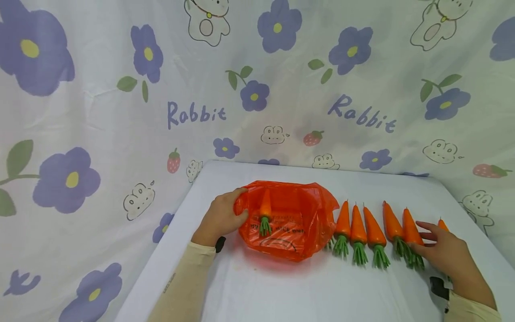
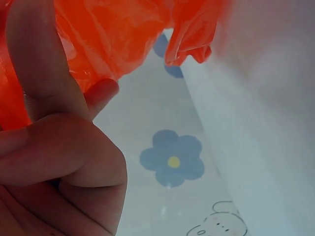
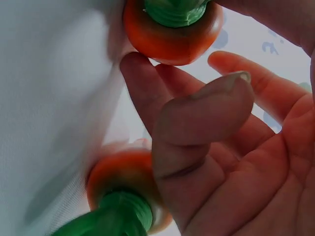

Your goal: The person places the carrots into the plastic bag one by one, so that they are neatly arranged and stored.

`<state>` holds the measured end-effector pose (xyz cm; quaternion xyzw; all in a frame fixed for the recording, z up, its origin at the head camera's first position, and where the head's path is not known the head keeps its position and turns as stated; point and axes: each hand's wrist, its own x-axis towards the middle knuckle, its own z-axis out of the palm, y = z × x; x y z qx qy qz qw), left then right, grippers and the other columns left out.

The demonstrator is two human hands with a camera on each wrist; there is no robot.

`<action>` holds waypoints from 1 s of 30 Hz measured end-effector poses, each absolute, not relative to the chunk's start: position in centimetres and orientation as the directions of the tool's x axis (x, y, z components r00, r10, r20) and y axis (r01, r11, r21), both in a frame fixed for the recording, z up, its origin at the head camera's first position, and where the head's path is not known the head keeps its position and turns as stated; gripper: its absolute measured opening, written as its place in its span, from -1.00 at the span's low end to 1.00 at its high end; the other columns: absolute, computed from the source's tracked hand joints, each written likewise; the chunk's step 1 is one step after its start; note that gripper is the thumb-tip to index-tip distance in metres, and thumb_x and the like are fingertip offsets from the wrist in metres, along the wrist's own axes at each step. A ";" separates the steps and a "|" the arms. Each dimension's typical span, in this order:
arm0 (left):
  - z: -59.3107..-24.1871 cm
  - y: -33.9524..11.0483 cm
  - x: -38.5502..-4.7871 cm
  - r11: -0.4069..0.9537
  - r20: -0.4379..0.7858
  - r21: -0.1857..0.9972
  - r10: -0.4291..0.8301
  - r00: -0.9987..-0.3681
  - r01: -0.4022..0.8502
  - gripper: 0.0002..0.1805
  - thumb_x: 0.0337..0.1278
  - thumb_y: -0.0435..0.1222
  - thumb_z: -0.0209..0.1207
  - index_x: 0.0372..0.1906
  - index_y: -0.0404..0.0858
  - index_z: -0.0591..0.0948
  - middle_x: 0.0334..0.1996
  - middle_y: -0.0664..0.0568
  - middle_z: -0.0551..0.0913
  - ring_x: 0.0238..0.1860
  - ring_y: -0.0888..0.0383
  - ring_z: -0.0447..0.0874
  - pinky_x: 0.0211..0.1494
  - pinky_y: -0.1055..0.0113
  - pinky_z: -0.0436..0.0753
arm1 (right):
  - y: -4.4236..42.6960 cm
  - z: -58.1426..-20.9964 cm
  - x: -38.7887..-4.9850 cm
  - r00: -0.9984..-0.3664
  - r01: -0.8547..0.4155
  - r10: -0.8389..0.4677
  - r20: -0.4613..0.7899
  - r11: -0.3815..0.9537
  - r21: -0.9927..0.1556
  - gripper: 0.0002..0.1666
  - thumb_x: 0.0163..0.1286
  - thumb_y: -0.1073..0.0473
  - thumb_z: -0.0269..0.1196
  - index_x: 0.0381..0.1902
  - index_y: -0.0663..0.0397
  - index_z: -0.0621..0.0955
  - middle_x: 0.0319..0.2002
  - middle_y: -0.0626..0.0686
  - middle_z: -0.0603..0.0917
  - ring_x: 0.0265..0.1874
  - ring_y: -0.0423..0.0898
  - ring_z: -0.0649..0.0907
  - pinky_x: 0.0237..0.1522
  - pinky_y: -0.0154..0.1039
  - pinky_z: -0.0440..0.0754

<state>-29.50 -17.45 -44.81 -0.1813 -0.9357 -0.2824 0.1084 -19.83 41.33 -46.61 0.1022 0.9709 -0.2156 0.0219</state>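
A red plastic bag [image 1: 289, 250] stands with its mouth spread on the table. My left hand [image 1: 225, 213] grips the bag's left edge, thumb at the mouth; in the left wrist view, bent fingers [image 2: 64, 152] lie against the red film. One carrot [image 1: 265, 205] with green stalks lies inside the bag. Over at the right, my right hand [image 1: 448, 248] reaches toward an orange carrot [image 1: 410, 228], fingers parted and loosely bent. In the right wrist view its fingertips are beside that carrot [image 3: 172, 46], contact unclear; another carrot [image 3: 123, 172] is below the thumb.
Several carrots [image 1: 374, 228] lie in a row right of the bag, tips pointing away and green stalks toward me. One more carrot [image 1: 442, 225] is partly hidden behind the right hand. A patterned curtain [image 1: 297, 89] hangs behind the white table [image 1: 281, 295].
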 end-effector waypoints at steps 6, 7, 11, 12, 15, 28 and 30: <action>-44.8 -17.4 -29.6 0.770 0.307 0.493 0.282 -0.909 0.405 -0.34 0.19 -0.11 0.31 0.43 -0.09 0.55 0.11 0.00 0.73 -0.02 -0.02 0.69 0.03 0.06 0.78 | 41.5 -46.7 -20.1 -0.965 0.256 0.202 -0.167 0.866 -0.431 0.19 0.28 -0.25 0.49 0.54 0.39 0.25 0.11 0.53 0.62 0.04 0.50 0.59 -0.21 0.27 0.71; -44.8 -17.4 -29.6 0.770 0.307 0.493 0.282 -0.909 0.405 -0.35 0.19 -0.11 0.31 0.42 -0.09 0.55 0.11 0.00 0.72 -0.01 -0.01 0.69 0.03 0.06 0.78 | 41.5 -46.7 -20.2 -0.964 0.257 0.199 -0.174 0.865 -0.431 0.19 0.28 -0.25 0.49 0.54 0.40 0.25 0.11 0.53 0.63 0.04 0.49 0.60 -0.21 0.26 0.70; -44.8 -17.3 -29.6 0.770 0.305 0.496 0.279 -0.910 0.402 -0.35 0.19 -0.11 0.31 0.42 -0.08 0.56 0.10 0.01 0.73 -0.03 -0.01 0.69 0.02 0.06 0.78 | 41.6 -46.7 -20.3 -0.962 0.257 0.187 -0.198 0.865 -0.430 0.17 0.28 -0.27 0.47 0.51 0.41 0.28 0.10 0.55 0.62 0.01 0.48 0.60 -0.21 0.25 0.70; -44.8 -17.3 -29.5 0.769 0.305 0.497 0.280 -0.910 0.403 -0.35 0.19 -0.11 0.31 0.42 -0.08 0.56 0.10 0.01 0.73 -0.03 -0.01 0.69 0.02 0.06 0.78 | 41.6 -46.7 -20.2 -0.963 0.253 0.183 -0.197 0.868 -0.428 0.15 0.29 -0.27 0.47 0.50 0.41 0.29 0.10 0.55 0.62 0.00 0.48 0.61 -0.21 0.23 0.70; -44.8 -17.3 -29.5 0.769 0.303 0.496 0.282 -0.910 0.403 -0.35 0.19 -0.11 0.31 0.42 -0.08 0.56 0.09 0.01 0.73 -0.04 -0.01 0.69 0.01 0.06 0.78 | 41.7 -46.9 -20.1 -0.964 0.249 0.181 -0.194 0.870 -0.426 0.13 0.28 -0.26 0.47 0.48 0.41 0.32 0.08 0.56 0.61 -0.04 0.44 0.62 -0.24 0.18 0.72; -45.2 -17.4 -29.6 0.781 0.284 0.489 0.280 -0.917 0.390 -0.35 0.21 -0.11 0.31 0.43 -0.07 0.54 0.09 0.02 0.72 -0.02 0.00 0.68 0.04 0.07 0.77 | 41.4 -46.8 -19.9 -0.966 0.248 0.191 -0.172 0.868 -0.430 0.08 0.40 -0.32 0.34 0.48 0.42 0.31 0.09 0.58 0.60 -0.04 0.45 0.63 -0.24 0.19 0.70; -45.1 -17.4 -29.6 0.779 0.291 0.489 0.279 -0.915 0.393 -0.35 0.20 -0.11 0.31 0.43 -0.07 0.55 0.08 0.01 0.73 -0.03 0.00 0.68 0.03 0.06 0.77 | 41.4 -46.8 -19.9 -0.966 0.252 0.194 -0.174 0.864 -0.436 0.09 0.40 -0.35 0.33 0.48 0.41 0.30 0.09 0.58 0.60 -0.04 0.45 0.63 -0.24 0.18 0.71</action>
